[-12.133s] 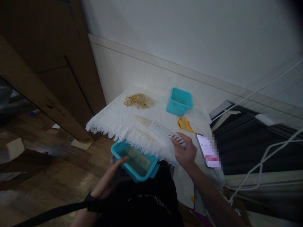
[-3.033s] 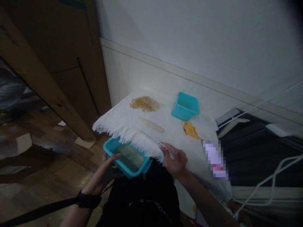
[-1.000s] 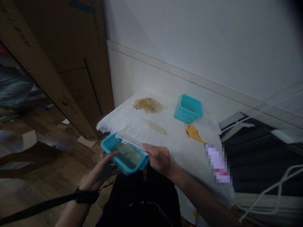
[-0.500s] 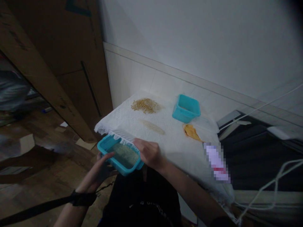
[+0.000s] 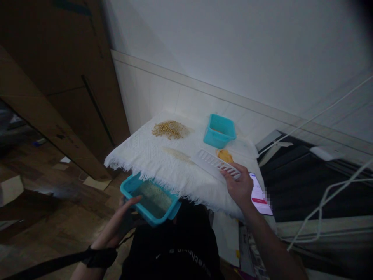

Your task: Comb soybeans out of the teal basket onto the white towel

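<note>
My left hand [image 5: 128, 212] grips a teal plastic container [image 5: 155, 222] at its near left side, thumb over the rim. Pale, rice-like grains [image 5: 154, 196] lie inside it, and it sits just below the table's fringed edge. My right hand [image 5: 240, 186] is closed on the right end of a white slotted plastic tray [image 5: 214, 163], low over the cloth. Left of the tray runs a thin streak of pale grains [image 5: 176, 154]. Farther back is a heap of yellowish beans [image 5: 169, 129] with paler grains beside it. A yellow-orange object [image 5: 224, 155] is partly hidden behind the tray.
A second teal container [image 5: 220, 134] stands at the back of the white cloth [image 5: 136, 151]. A lit phone [image 5: 259, 194] lies by the right edge. White cables [image 5: 320, 206] hang at the right. Large cardboard [image 5: 70, 109] stands at the left.
My right hand has left the cloth edge by the container, moved right, and now holds the white slotted tray. My left hand still holds the container. The view has shifted slightly.
</note>
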A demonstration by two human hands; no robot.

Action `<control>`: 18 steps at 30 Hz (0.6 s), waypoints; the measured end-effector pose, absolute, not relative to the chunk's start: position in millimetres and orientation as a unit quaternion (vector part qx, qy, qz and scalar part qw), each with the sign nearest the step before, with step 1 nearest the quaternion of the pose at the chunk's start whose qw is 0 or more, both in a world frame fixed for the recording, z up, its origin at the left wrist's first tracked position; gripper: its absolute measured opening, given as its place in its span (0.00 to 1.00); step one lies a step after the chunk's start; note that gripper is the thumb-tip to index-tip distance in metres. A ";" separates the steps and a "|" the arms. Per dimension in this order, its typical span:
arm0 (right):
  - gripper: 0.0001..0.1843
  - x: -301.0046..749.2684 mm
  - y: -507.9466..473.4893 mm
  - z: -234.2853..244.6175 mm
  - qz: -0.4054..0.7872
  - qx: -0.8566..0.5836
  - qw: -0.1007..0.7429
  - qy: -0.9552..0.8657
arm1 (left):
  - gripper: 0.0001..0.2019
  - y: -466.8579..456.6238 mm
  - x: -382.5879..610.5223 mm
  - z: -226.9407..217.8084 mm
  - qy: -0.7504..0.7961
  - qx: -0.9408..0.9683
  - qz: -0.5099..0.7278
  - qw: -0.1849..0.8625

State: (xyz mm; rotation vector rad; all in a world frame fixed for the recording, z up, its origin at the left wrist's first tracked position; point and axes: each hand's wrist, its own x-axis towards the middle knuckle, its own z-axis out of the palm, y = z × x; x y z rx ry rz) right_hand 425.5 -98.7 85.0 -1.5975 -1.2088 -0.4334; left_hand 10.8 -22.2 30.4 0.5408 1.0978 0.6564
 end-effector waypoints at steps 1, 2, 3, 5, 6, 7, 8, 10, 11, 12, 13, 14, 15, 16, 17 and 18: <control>0.20 434.2 -103.9 84.3 -0.172 -0.678 0.517 -0.494 | 0.32 -23.3 12.8 29.7 0.504 0.249 0.296 0.772; 0.22 440.4 -108.0 83.2 -0.163 -0.687 0.514 -0.487 | 0.34 -24.1 14.5 29.5 0.502 0.251 0.293 0.774; 0.23 444.5 -111.0 81.8 -0.154 -0.694 0.513 -0.482 | 0.35 -24.7 15.8 30.0 0.504 0.254 0.290 0.773; 0.23 447.9 -113.0 78.8 -0.138 -0.699 0.512 -0.480 | 0.36 -25.4 17.4 32.4 0.506 0.261 0.285 0.771; 0.23 448.0 -112.1 77.3 -0.129 -0.698 0.512 -0.484 | 0.37 -25.7 17.9 34.1 0.507 0.265 0.284 0.769; 0.22 447.6 -110.2 75.9 -0.121 -0.695 0.513 -0.490 | 0.38 -25.9 18.2 36.0 0.510 0.268 0.284 0.767; 0.21 446.9 -107.4 74.4 -0.115 -0.690 0.514 -0.496 | 0.39 -26.1 18.4 37.9 0.512 0.269 0.282 0.766; 0.20 445.2 -99.7 71.6 -0.107 -0.684 0.518 -0.502 | 0.42 -26.5 18.8 40.8 0.513 0.268 0.281 0.766; 0.20 444.3 -95.1 70.4 -0.103 -0.682 0.520 -0.504 | 0.44 -26.7 19.0 41.6 0.512 0.268 0.281 0.766; 0.19 443.3 -90.1 69.4 -0.098 -0.681 0.523 -0.504 | 0.45 -26.7 19.2 41.9 0.512 0.268 0.280 0.767; 0.19 442.2 -84.7 68.7 -0.093 -0.679 0.526 -0.504 | 0.45 -26.7 19.5 41.7 0.511 0.269 0.280 0.767; 0.18 441.0 -78.9 68.3 -0.085 -0.675 0.529 -0.507 | 0.44 -26.7 19.7 41.1 0.510 0.271 0.281 0.767; 0.17 439.4 -72.6 68.1 -0.077 -0.671 0.531 -0.512 | 0.43 -26.5 19.9 40.1 0.512 0.271 0.282 0.765; 0.17 437.6 -65.9 68.3 -0.067 -0.666 0.534 -0.517 | 0.41 -26.3 20.1 38.8 0.516 0.271 0.282 0.762; 0.17 435.5 -58.8 68.6 -0.057 -0.660 0.536 -0.523 | 0.39 -26.1 20.0 37.2 0.519 0.268 0.283 0.761; 0.17 433.1 -51.2 68.9 -0.046 -0.656 0.538 -0.527 | 0.38 -25.9 19.8 35.7 0.520 0.265 0.284 0.761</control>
